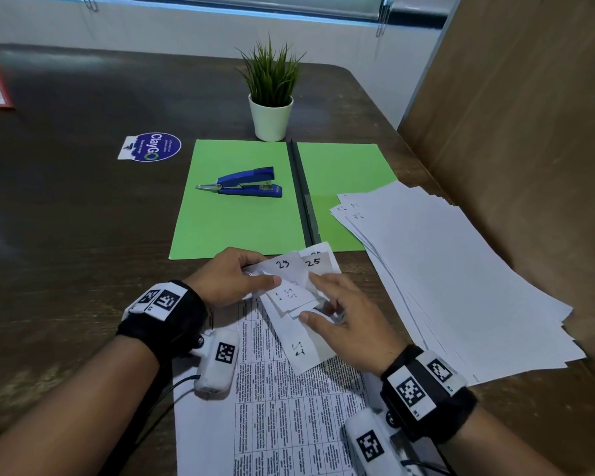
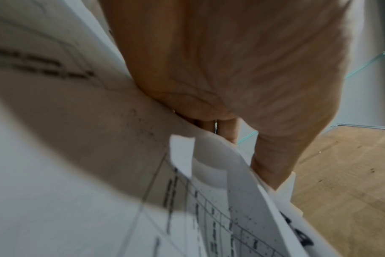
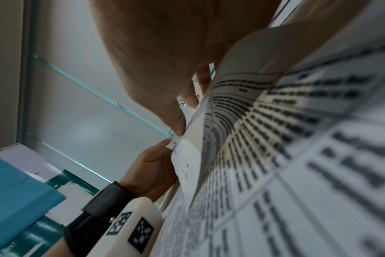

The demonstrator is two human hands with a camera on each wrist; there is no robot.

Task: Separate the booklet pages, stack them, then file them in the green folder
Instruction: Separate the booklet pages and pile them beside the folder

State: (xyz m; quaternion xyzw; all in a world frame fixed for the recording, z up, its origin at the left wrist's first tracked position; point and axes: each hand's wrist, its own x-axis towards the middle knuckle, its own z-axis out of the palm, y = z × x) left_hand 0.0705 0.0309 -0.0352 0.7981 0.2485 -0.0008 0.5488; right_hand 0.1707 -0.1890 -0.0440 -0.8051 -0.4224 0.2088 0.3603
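We are still separating: our left hand (image 1: 232,276) and right hand (image 1: 346,317) both pinch the booklet's (image 1: 291,297) numbered corners near the worktop's front edge, so next, we judge, one sheet must peel free for the stack (image 1: 461,269) beside the green folder (image 1: 241,201).

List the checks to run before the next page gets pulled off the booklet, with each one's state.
1. Left hand pinches the booklet corner: ok.
2. Right hand grips the folded page corners: ok.
3. Staple removed: cannot tell, hidden under the fingers.
4. Loose page stack has room on top: ok.
5. Green folder open: ok.
6. Folder clear for filing: not ok, the blue stapler lies on it.
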